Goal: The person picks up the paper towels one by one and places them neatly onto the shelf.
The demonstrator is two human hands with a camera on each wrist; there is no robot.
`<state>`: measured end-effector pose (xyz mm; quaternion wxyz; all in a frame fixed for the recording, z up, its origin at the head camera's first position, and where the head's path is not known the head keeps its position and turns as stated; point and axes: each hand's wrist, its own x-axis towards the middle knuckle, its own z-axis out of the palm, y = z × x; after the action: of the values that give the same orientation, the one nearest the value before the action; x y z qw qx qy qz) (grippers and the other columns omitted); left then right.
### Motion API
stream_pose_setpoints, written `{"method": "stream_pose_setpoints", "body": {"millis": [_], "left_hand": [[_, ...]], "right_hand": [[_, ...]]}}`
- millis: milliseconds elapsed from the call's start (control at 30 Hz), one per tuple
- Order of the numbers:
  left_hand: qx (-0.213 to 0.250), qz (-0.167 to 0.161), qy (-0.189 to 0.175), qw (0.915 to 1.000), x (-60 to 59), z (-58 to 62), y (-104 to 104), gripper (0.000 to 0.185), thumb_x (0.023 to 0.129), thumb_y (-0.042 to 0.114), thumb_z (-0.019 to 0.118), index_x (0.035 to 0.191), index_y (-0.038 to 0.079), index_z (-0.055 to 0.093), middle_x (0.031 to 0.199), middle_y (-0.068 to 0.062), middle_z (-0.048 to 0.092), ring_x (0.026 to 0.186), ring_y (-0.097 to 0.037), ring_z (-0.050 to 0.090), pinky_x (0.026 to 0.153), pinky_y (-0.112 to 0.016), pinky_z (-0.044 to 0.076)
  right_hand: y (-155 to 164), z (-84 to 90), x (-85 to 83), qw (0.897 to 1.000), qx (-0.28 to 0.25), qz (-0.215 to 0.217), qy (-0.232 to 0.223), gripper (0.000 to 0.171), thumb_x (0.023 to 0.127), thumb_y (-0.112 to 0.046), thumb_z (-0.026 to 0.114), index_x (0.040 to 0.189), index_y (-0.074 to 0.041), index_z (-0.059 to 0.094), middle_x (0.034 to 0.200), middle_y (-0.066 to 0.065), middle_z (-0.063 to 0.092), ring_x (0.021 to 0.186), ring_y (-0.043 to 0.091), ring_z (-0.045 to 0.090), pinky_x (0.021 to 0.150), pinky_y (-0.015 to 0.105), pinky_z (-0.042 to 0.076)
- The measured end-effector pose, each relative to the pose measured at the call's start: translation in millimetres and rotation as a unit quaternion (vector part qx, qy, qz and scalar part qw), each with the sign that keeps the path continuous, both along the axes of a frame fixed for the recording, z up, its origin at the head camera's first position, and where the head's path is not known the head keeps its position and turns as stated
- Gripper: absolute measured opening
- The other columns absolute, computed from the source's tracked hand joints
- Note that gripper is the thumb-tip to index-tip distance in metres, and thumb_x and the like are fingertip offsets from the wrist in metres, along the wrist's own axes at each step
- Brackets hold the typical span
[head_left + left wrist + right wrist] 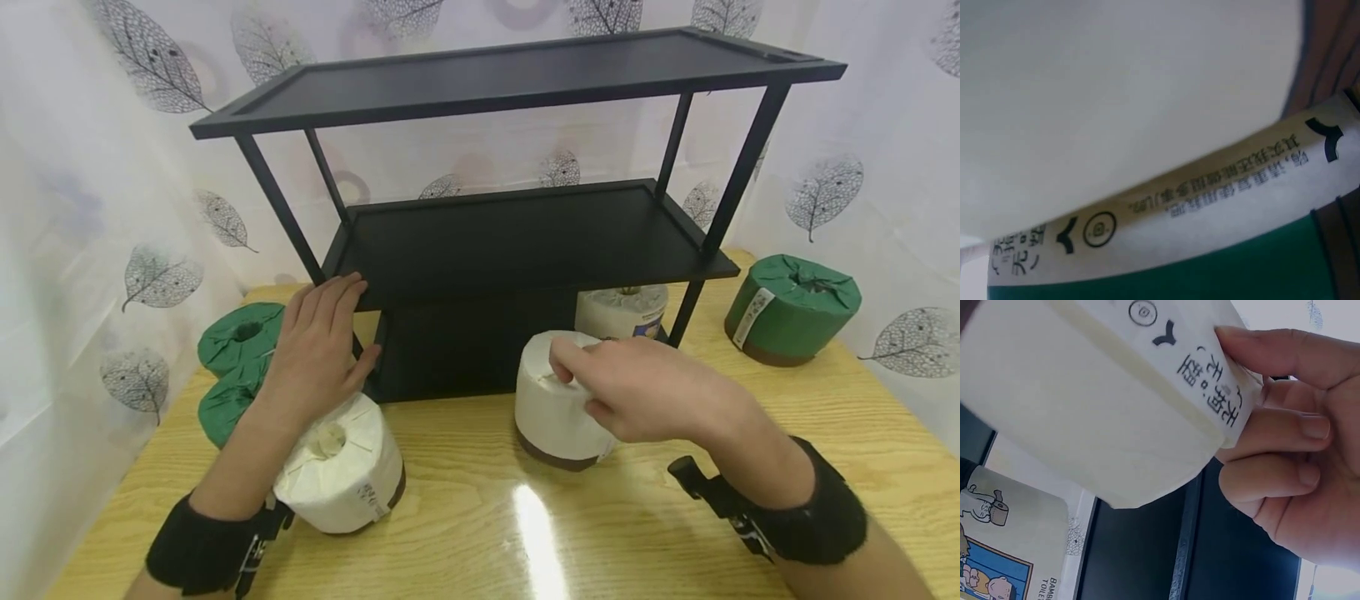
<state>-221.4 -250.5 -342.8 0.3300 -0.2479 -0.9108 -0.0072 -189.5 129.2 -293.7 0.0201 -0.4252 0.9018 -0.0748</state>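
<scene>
In front of the black metal three-tier shelf rack (525, 242), the right hand (637, 387) pinches a white paper-wrapped tissue roll (551, 408) standing upright on the table. The right wrist view alone shows the curled fingers (1285, 434) on its printed label. The left hand (318, 350), fingers straight, rests over a second white wrapped roll (341, 471) lying tilted at the rack's front left corner.

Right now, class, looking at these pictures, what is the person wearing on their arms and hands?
Both hands are bare, with no gloves or rings in view. The left hand has a black fabric band round its wrist with a small black device strapped to it. The right hand has a matching wide black wristband, with a black mount and strap sticking out. The forearms show no sleeves.
</scene>
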Motion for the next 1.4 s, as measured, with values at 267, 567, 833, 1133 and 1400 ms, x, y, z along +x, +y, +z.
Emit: {"method": "stream_pose_setpoints", "body": {"millis": [267,567,833,1133,1400], "left_hand": [[-0.003,0.007,-0.009,0.9999,1.0,0.7,0.5,0.078,0.083,0.026,0.073,0.144,-0.005,0.037,0.150,-0.024,0.039,0.136,-0.042,0.038,0.112,-0.056,0.028],[-0.002,0.006,-0.007,1.0000,0.7,1.0,0.5,0.078,0.082,0.025,0.075,0.144,-0.005,0.038,0.150,-0.023,0.040,0.136,-0.041,0.038,0.113,-0.056,0.028],[-0.002,0.004,-0.006,1.0000,-0.1,0.9,-0.2,0.077,0.083,0.025,0.073,0.144,-0.005,0.038,0.150,-0.023,0.040,0.137,-0.041,0.038,0.113,-0.056,0.028],[-0.003,0.004,-0.001,1.0000,-0.8,0.4,-0.6,0.078,0.082,0.026,0.073,0.144,-0.006,0.038,0.150,-0.024,0.040,0.136,-0.042,0.039,0.113,-0.056,0.028],[-0.003,0.003,0.001,1.0000,-0.4,0.2,-0.7,0.079,0.081,0.025,0.074,0.144,-0.006,0.038,0.150,-0.024,0.040,0.136,-0.042,0.039,0.113,-0.056,0.028]], "right_hand": [[-0.7,-4.8,-9.8,0.999,-0.029,0.016,0.041,0.034,0.085,-0.004,0.069,0.106,-0.018,0.046,0.064,-0.012,0.042,0.054,0.004,0.036,0.050,0.021,0.034],[-3.1,-12.3,-20.8,0.994,-0.049,0.022,0.091,0.032,0.084,-0.004,0.069,0.103,-0.016,0.047,0.067,-0.011,0.046,0.056,0.006,0.038,0.050,0.023,0.032],[-6.0,-18.2,-26.2,0.991,-0.051,0.015,0.120,0.029,0.085,-0.003,0.067,0.104,-0.016,0.049,0.069,-0.009,0.049,0.054,0.007,0.037,0.048,0.023,0.032],[-11.6,-27.8,-32.8,0.990,-0.040,-0.005,0.138,0.031,0.086,-0.006,0.070,0.106,-0.018,0.050,0.072,-0.010,0.053,0.049,0.007,0.033,0.044,0.023,0.029],[-19.2,-36.4,-35.2,0.992,-0.022,-0.005,0.123,0.029,0.086,-0.009,0.072,0.106,-0.017,0.053,0.069,-0.008,0.048,0.044,0.005,0.031,0.043,0.022,0.029]]}}
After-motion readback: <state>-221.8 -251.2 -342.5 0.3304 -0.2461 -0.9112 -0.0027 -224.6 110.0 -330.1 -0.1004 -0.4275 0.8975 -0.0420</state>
